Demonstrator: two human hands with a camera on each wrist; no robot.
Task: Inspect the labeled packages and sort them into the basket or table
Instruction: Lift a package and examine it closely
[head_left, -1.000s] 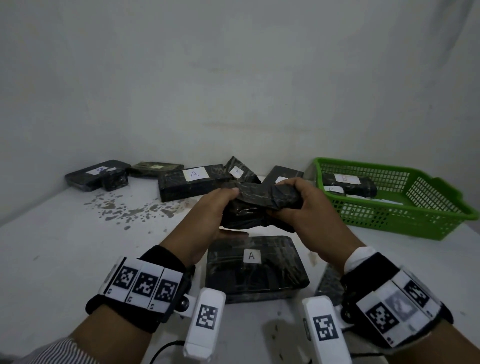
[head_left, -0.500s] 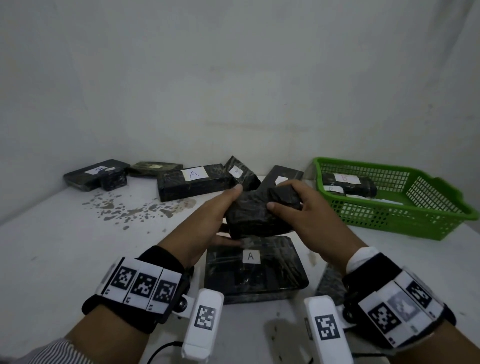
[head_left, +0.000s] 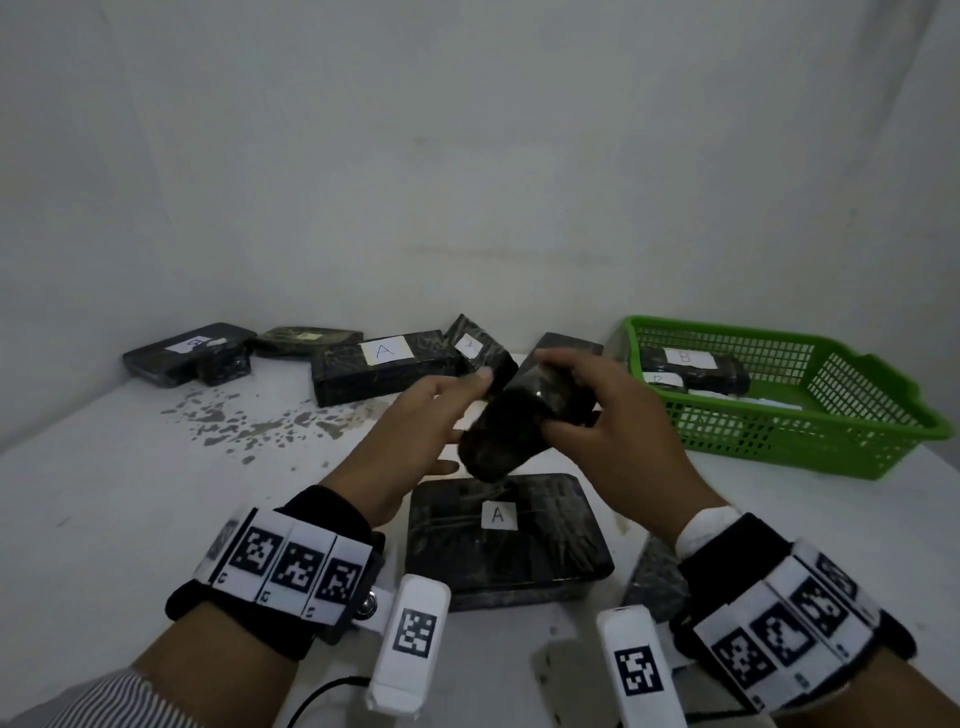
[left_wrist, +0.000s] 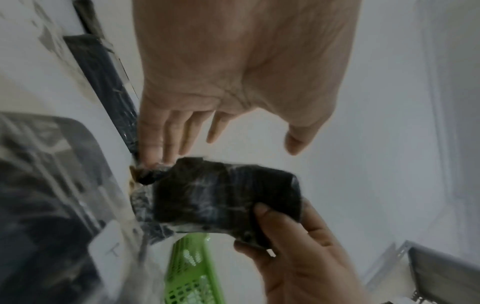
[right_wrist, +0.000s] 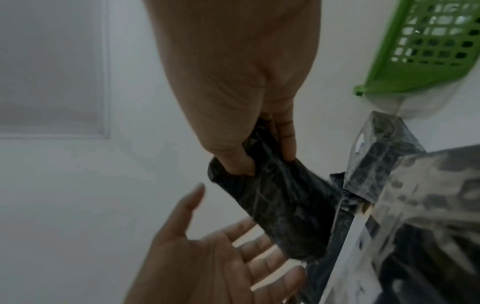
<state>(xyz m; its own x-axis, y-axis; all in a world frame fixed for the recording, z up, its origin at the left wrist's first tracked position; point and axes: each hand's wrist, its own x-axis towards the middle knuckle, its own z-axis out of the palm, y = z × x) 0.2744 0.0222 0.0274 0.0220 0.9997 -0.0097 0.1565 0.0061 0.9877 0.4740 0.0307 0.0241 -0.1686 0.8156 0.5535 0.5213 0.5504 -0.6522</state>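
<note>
A small black plastic-wrapped package (head_left: 511, 423) hangs tilted above the table, with no label showing on its visible faces. My right hand (head_left: 569, 405) grips its upper end, thumb on one face and fingers round the other (right_wrist: 259, 156). My left hand (head_left: 460, 410) is beside it with straight, spread fingers (left_wrist: 166, 139) and an empty palm; the fingertips are at the package's (left_wrist: 226, 193) lower corner. Under the hands a flat black package labeled A (head_left: 504, 535) lies on the table. The green basket (head_left: 883, 415) stands at the right with a B-labeled package (head_left: 691, 364) inside.
Along the back wall lie a long package labeled A (head_left: 384, 364), a smaller labeled one (head_left: 472, 343), and more dark packages at the back left (head_left: 187, 353). Another dark package (head_left: 654, 577) lies by my right wrist. Flaked paint spots mark the white table (head_left: 104, 493).
Both hands held the package a second ago. It has been turned on end, my left hand has let go and opened, and my right hand holds it alone.
</note>
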